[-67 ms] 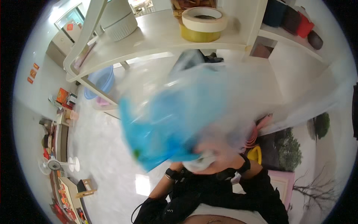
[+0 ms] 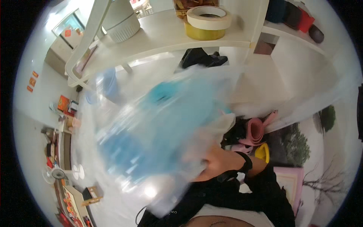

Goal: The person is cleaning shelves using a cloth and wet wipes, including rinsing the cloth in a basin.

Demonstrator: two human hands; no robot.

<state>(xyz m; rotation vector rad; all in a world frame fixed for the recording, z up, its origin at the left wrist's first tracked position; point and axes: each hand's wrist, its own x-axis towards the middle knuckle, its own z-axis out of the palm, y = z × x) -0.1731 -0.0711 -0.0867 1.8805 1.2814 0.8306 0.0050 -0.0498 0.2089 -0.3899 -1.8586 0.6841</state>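
Note:
A clear plastic bag with blue in it spreads across the middle of the head view, smeared by motion. What the blue stuff is, I cannot make out. My right hand grips the bag's near right side, fingers closed into the plastic and partly blurred. A black band circles that wrist. My left hand is hidden behind the bag; only its black sleeve shows below. A whitish crumpled part sticks up just beyond my right hand.
Ahead stands a white shelf bearing two stacked tape rolls and a white cylindrical device. A rolled pink mat and a yellow object are at right. On the left are a fan and a small chair.
The bag has swung left and toward me, now covering my left wrist and hand. My right hand and wrist show more plainly, and the pink mat is uncovered.

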